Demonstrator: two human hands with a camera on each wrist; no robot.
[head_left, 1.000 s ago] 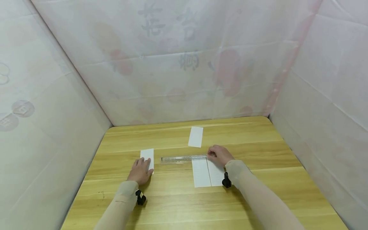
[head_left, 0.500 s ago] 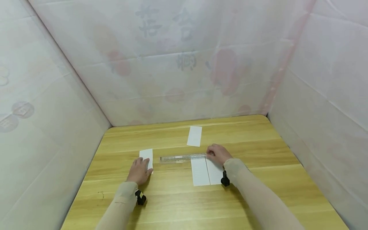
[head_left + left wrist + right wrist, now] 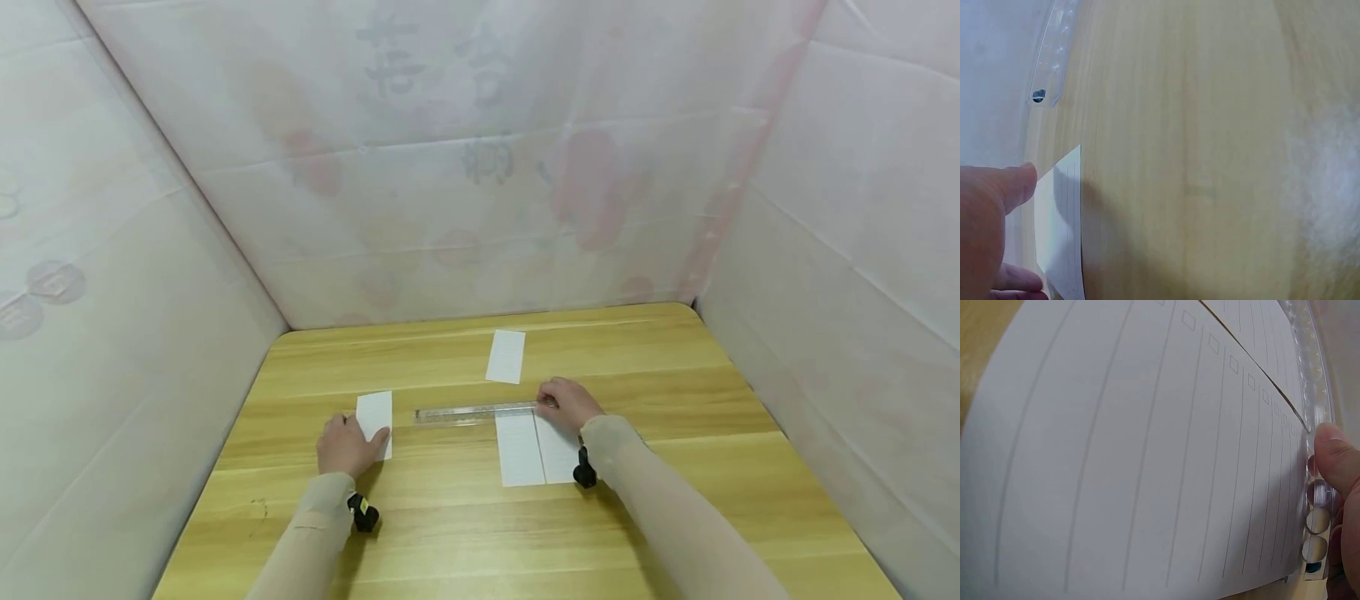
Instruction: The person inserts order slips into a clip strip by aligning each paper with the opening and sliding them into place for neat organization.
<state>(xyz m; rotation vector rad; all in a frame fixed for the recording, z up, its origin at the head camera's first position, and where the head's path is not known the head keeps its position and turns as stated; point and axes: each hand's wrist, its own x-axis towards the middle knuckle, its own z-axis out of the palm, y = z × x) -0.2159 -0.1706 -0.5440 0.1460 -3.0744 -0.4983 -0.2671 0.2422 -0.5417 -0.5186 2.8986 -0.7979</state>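
My left hand (image 3: 347, 446) spans a small slip of lined white paper (image 3: 376, 414) at the table's left. Its thumb (image 3: 1021, 182) is at one edge of the slip and the other fingers are at the opposite edge. With the right hand (image 3: 570, 404) I pinch the right end of a clear plastic ruler (image 3: 455, 415). That ruler lies across the top of two lined sheets (image 3: 521, 450) set side by side with a narrow gap. Round holes (image 3: 1316, 520) in the ruler show beside my thumb (image 3: 1337, 453) in the right wrist view.
Another white slip (image 3: 506, 357) lies farther back on the wooden table (image 3: 450, 533). Pale printed cloth walls (image 3: 420, 208) rise behind the table and on both sides. Each wrist wears a small black camera (image 3: 363, 512).
My left hand has shifted left, its fingers going from the slip's top to its left edge. The slip has moved slightly left too. The right hand and ruler stay put.
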